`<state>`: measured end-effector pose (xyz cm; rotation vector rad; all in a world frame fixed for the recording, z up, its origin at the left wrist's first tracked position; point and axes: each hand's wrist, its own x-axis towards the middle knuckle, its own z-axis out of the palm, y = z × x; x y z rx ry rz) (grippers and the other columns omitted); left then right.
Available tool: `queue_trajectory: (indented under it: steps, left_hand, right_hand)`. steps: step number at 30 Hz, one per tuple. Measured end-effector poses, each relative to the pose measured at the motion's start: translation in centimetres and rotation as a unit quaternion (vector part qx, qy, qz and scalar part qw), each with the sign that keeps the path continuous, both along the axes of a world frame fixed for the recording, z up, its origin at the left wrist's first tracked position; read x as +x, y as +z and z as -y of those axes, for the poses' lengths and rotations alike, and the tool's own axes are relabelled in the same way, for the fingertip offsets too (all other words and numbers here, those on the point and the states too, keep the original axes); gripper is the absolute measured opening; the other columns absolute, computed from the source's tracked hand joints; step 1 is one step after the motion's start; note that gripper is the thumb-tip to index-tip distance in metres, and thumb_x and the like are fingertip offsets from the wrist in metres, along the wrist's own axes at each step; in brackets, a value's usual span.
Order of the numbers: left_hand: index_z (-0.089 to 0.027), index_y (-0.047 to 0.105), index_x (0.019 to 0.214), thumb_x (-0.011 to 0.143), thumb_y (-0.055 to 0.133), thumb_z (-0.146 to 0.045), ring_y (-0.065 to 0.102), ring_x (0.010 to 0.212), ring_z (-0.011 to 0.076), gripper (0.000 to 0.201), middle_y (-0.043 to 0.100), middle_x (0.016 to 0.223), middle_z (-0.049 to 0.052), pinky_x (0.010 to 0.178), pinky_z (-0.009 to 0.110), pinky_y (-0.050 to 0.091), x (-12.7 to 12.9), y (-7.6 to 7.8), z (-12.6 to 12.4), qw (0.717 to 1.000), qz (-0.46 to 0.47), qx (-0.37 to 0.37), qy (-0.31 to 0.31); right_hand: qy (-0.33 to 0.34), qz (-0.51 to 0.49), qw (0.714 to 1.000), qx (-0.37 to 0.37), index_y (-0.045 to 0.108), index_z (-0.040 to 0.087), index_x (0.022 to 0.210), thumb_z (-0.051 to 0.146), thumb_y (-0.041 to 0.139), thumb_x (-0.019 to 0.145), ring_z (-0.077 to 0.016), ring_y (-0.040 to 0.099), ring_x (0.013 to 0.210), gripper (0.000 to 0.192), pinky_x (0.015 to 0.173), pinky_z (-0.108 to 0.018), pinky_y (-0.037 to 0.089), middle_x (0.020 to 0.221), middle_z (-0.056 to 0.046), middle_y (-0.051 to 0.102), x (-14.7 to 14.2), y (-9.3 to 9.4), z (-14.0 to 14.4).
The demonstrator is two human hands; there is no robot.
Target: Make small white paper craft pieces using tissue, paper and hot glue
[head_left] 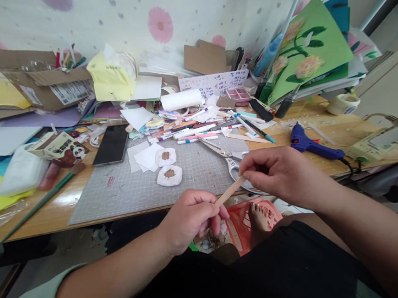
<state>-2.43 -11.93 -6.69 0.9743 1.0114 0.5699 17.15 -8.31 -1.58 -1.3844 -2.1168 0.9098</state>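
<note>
While held just off the desk edge:
Stick (230, 191): slanting between both hands
Left hand (191, 218): closed on lower end
Right hand (275, 171): pinching upper end

Bright, even daylight fills the scene, strongest at the right, where the wooden tabletop (328, 127) shows a pale sheen. Shadows are soft and short; the darkest patch lies under the tabletop's front edge. The wide lens bends straight lines toward the borders (the tabletop's edge bows markedly), and the top right corner falls off to black. The centre is sharp, the mat (168, 183) grid legible, while the far left and lower corners smear slightly.
</note>
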Motion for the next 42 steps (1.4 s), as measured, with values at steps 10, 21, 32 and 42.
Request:
queue_trajectory:
  steps: [10, 21, 32, 42]
  left_hand:
    - [-0.015, 0.056, 0.047, 0.069, 0.044, -0.021, 0.033, 0.031, 0.0060, 0.026, 0.042, 0.031, -0.004, 0.039, 0.022, 0.023, 0.5, -0.6, -0.1, 0.998, -0.044, 0.041, 0.006]
    - [-0.016, 0.054, 0.051, 0.060, 0.039, -0.015, 0.030, 0.035, 0.0065, 0.017, 0.038, 0.034, -0.006, 0.041, 0.022, 0.024, 0.3, -1.1, -0.2, 0.998, -0.035, 0.051, -0.011]
    - [-0.017, 0.050, 0.047, 0.071, 0.042, -0.017, 0.033, 0.037, 0.0074, 0.025, 0.040, 0.036, -0.006, 0.044, 0.023, 0.025, 0.5, -0.6, -0.3, 0.990, -0.108, 0.088, -0.024]
    - [-0.019, 0.048, 0.047, 0.062, 0.038, -0.017, 0.035, 0.037, 0.0088, 0.018, 0.039, 0.035, -0.006, 0.041, 0.023, 0.026, 0.7, -0.5, -0.4, 0.990, -0.108, 0.084, -0.034]
  right_hand:
    - [0.000, 0.024, 0.998, 0.062, 0.062, 0.018, 0.063, 0.015, 0.050, 0.069, -0.0088, 0.042, 0.047, 0.013, 0.044, -0.021, 0.033, 0.050, 0.004, 0.049, -1.2, -0.1, 0.5]
    - [-0.013, 0.027, 0.998, 0.051, 0.061, 0.018, 0.062, 0.014, 0.051, 0.067, -0.0089, 0.041, 0.046, 0.012, 0.043, -0.021, 0.033, 0.049, 0.004, 0.049, -1.1, -0.1, 0.4]
    - [-0.003, 0.066, 0.994, 0.088, 0.061, 0.018, 0.063, 0.011, 0.050, 0.065, -0.0068, 0.041, 0.046, 0.013, 0.045, -0.018, 0.032, 0.050, 0.006, 0.050, -1.7, -0.5, 0.8]
    - [-0.013, 0.067, 0.994, 0.091, 0.062, 0.018, 0.063, 0.012, 0.050, 0.065, -0.0065, 0.040, 0.045, 0.013, 0.044, -0.018, 0.031, 0.048, 0.006, 0.048, -1.7, -0.4, 0.7]
